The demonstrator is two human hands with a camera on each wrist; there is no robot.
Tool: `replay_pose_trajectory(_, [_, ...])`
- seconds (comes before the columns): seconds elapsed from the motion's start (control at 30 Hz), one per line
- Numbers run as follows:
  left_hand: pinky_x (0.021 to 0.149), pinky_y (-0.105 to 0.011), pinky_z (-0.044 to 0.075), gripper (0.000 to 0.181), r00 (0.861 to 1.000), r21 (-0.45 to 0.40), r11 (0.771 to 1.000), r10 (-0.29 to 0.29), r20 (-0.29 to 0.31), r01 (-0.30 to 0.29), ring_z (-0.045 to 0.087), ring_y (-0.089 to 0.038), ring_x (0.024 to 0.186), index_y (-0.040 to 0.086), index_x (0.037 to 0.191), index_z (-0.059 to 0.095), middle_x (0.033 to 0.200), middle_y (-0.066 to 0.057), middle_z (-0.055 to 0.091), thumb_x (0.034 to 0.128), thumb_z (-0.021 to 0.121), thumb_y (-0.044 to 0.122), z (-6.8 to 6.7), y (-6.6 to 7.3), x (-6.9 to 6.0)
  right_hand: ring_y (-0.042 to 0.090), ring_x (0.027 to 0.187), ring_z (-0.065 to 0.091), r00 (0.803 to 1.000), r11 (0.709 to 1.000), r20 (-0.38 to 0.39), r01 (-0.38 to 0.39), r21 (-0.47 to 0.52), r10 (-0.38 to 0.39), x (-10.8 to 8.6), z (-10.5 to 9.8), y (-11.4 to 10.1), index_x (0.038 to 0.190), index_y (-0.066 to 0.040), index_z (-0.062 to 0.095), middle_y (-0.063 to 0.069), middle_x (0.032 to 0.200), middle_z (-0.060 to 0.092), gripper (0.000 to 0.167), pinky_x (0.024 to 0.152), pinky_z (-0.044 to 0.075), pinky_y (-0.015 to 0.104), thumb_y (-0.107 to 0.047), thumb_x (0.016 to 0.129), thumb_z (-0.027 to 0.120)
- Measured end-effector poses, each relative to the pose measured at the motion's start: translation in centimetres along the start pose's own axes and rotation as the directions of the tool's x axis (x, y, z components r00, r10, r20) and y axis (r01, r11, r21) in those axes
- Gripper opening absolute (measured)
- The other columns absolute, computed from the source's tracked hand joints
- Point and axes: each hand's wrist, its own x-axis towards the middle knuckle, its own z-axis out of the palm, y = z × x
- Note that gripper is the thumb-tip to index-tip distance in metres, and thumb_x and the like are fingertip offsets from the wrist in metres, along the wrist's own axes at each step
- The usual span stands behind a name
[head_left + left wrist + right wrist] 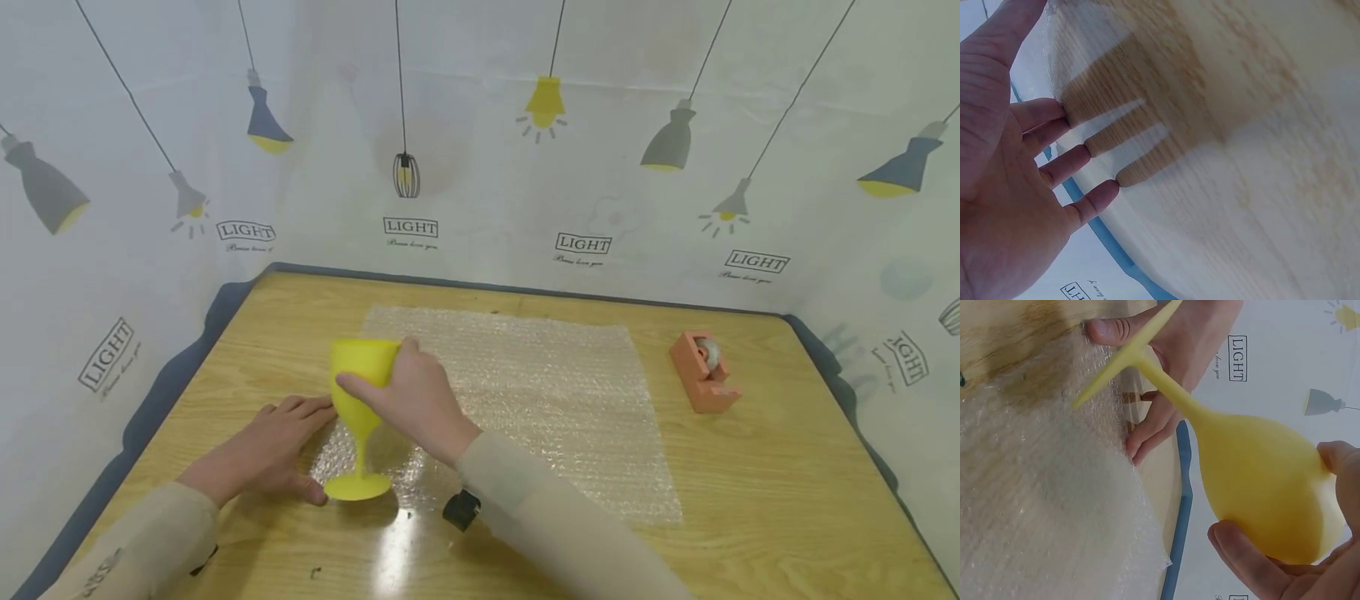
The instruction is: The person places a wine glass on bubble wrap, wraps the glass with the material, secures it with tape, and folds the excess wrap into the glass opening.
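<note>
A yellow plastic goblet [363,358] stands nearly upright in the head view, and my right hand [423,400] grips its bowl, thumb on the near side. Its foot appears to hover over the left part of a clear bubble wrap sheet [547,408], with a shadow below. My left hand [266,446] lies beside the goblet at the sheet's left edge, fingers extended and fingertips down. The left wrist view shows those fingers [1094,200] straight and touching the surface. From the right wrist, the goblet's bowl [1260,481] sits between thumb and fingers.
A wooden table [810,500] carries the flat sheet. Toward its right side stands an orange tape dispenser [701,375] with a roll of tape. White curtain walls [480,192] printed with lamps enclose the back and both sides, with a blue border along the table edge.
</note>
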Motion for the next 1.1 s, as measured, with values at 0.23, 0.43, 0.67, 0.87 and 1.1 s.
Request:
replay_pose_trajectory(0.23, [0.104, -0.078, 0.037, 0.123, 1.000, 0.024, 1.000, 0.001, -0.013, -0.001, 0.044, -0.046, 0.137, 0.001, 0.149, 0.049, 0.156, -0.020, 0.047, 0.0581, 0.087, 0.074, 0.1, 0.1, 0.1, 0.015, 0.060, 0.053, 0.999, 0.997, 0.001, -0.050, -0.062, 0.050, 1.0, 0.8, 0.0, 0.100, -0.008, 0.055, 0.006, 0.081, 0.057, 0.062, 0.047, 0.047, 0.024, -0.065, 0.085, 0.074])
replay_pose_trajectory(0.43, [0.105, -0.079, 0.035, 0.127, 1.000, 0.006, 1.000, -0.003, -0.010, 0.003, 0.042, -0.046, 0.139, 0.002, 0.152, 0.046, 0.159, -0.018, 0.043, 0.0587, 0.083, 0.078, 0.0, 0.2, 0.0, 0.014, 0.061, 0.052, 0.997, 0.992, 0.004, -0.083, -0.092, 0.083, 1.9, 1.2, 0.3, 0.091, -0.009, 0.057, 0.005, 0.082, 0.057, 0.060, 0.048, 0.047, 0.024, -0.066, 0.086, 0.073])
replay_pose_trajectory(0.67, [0.104, -0.080, 0.036, 0.128, 1.000, 0.005, 1.000, 0.001, -0.008, -0.001, 0.042, -0.045, 0.139, 0.003, 0.154, 0.044, 0.162, -0.018, 0.040, 0.0597, 0.082, 0.079, -0.1, 0.2, -0.1, 0.014, 0.059, 0.050, 0.996, 0.989, 0.025, -0.086, -0.119, 0.090, 2.6, 1.6, 0.6, 0.081, -0.010, 0.058, 0.005, 0.081, 0.057, 0.056, 0.047, 0.043, 0.023, -0.064, 0.087, 0.072])
replay_pose_trajectory(0.87, [0.103, -0.080, 0.036, 0.127, 1.000, 0.004, 1.000, 0.008, -0.013, -0.008, 0.042, -0.045, 0.139, 0.003, 0.155, 0.043, 0.162, -0.018, 0.040, 0.0607, 0.082, 0.078, -0.1, 0.1, -0.2, 0.012, 0.054, 0.046, 0.994, 0.988, 0.051, -0.093, -0.122, 0.099, 2.9, 1.9, 0.9, 0.071, -0.013, 0.056, 0.002, 0.073, 0.055, 0.055, 0.045, 0.039, 0.022, -0.063, 0.088, 0.071])
replay_pose_trajectory(1.1, [0.103, -0.081, 0.036, 0.128, 1.000, -0.018, 1.000, 0.013, -0.009, -0.013, 0.041, -0.046, 0.140, 0.000, 0.155, 0.042, 0.162, -0.019, 0.038, 0.0623, 0.079, 0.080, -0.2, 0.0, -0.3, 0.011, 0.052, 0.045, 0.989, 0.978, 0.038, -0.135, -0.159, 0.142, 3.6, 2.5, 1.6, 0.070, -0.015, 0.055, 0.000, 0.067, 0.055, 0.056, 0.047, 0.039, 0.023, -0.065, 0.088, 0.069])
